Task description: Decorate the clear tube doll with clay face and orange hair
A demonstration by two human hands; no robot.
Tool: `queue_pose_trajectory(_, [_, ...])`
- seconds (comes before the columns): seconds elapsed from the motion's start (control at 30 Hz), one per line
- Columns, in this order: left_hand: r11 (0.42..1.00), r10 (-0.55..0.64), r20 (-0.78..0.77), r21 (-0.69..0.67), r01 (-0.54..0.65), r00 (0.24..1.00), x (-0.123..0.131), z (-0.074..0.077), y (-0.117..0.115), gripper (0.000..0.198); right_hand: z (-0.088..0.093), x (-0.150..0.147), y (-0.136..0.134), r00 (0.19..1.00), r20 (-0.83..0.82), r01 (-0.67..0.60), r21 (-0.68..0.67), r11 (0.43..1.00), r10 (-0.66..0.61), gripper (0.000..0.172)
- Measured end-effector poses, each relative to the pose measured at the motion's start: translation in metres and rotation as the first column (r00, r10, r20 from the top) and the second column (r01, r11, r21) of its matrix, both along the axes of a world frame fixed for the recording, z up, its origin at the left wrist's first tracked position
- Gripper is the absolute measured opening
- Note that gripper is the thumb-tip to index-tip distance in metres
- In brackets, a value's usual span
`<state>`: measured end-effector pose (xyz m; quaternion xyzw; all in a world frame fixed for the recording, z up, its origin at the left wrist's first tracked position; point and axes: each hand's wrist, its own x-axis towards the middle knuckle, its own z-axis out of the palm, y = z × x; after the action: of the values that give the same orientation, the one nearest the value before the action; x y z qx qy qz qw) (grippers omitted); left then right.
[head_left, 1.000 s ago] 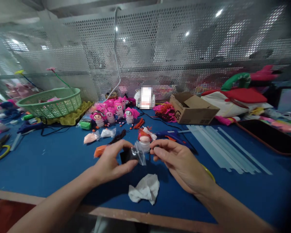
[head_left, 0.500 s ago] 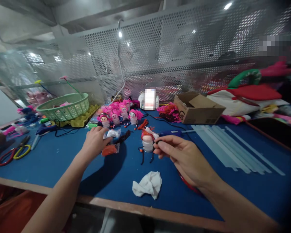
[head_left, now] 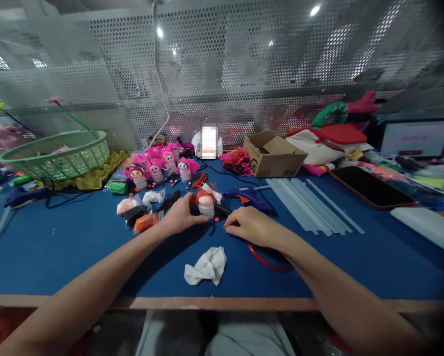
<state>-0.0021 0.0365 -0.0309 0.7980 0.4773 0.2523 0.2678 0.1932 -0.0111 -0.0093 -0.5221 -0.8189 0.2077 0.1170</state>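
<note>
A small doll [head_left: 206,203] with a blank, pale face, reddish-orange hair and a white ribbed body stands upright on the blue table. My left hand [head_left: 181,213] is closed around its left side, thumb at the front near the base. Just right of the doll, my right hand [head_left: 249,225] rests low over the table with thumb and fingers curled together; whatever they hold is hidden. Beneath that wrist shows a red loop-shaped handle [head_left: 268,263]. Bagged orange clay [head_left: 146,223] lies left of my left forearm. A crumpled white cloth [head_left: 206,267] lies in front of the doll.
Several pink-haired dolls [head_left: 155,172] stand behind, beside a green basket [head_left: 59,160]. A blue glue gun [head_left: 249,199], translucent glue sticks [head_left: 311,207] and a cardboard box [head_left: 276,160] are at the right. Farther right lie a dark phone [head_left: 372,187] and a white object [head_left: 425,227].
My left hand has moved right from the clay bags to the doll and closed on it. My right hand has lowered to the table beside the doll. The view has turned right.
</note>
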Motion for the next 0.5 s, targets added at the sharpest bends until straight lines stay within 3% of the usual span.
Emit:
queue_pose_trajectory(0.1, [0.999,0.013,-0.016,0.045,-0.012,1.0,0.002,-0.001,0.0,0.056,-0.005,-0.006,-0.001,0.997,0.079,0.008,0.007,1.0,-0.008,0.019])
queue_pose_trajectory(0.3, [0.994,0.077,-0.043,0.087,-0.073,0.996,0.004,-0.002,-0.001,0.049,0.001,-0.015,-0.009,0.991,0.087,0.099,0.017,0.995,-0.1,0.018])
queue_pose_trajectory(0.5, [0.993,0.076,0.158,0.076,-0.089,0.984,-0.003,0.005,-0.002,0.039,-0.001,-0.017,-0.01,0.992,0.12,0.029,0.061,0.998,-0.037,0.02])
